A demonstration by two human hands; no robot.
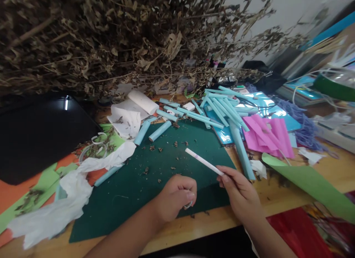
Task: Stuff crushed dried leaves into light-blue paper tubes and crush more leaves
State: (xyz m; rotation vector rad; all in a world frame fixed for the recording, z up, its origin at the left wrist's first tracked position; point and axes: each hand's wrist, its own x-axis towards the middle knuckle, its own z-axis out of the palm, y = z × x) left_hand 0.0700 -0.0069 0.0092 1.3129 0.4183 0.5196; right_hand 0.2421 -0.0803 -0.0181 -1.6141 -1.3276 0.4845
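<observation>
in the head view, the right hand (241,191) pinches a thin white stick (203,161) near its lower end, the free end slanting up and leftward over the green mat (119,206). the left hand (177,195) is curled closed just beside it, above the near edge of the mat; a small rounded thing (188,205) shows under the thumb, perhaps a ring of tape, though it's too hidden for me to be sure.

as for progress, plenty of blue tubes (230,112) already lie rolled, heaped behind the mat and on a shiny blue folder (280,117). the stick looks bare and joined to nothing, and the pink paper (285,136) lies loose, so i'd judge there's work left.

crumpled white tissue (74,191) lies over the mat's left edge, near a black panel (47,136). leaf crumbs (146,170) dot the mat, and dried branches (133,40) hang low over the back of the desk, crowding the reach that way.
</observation>
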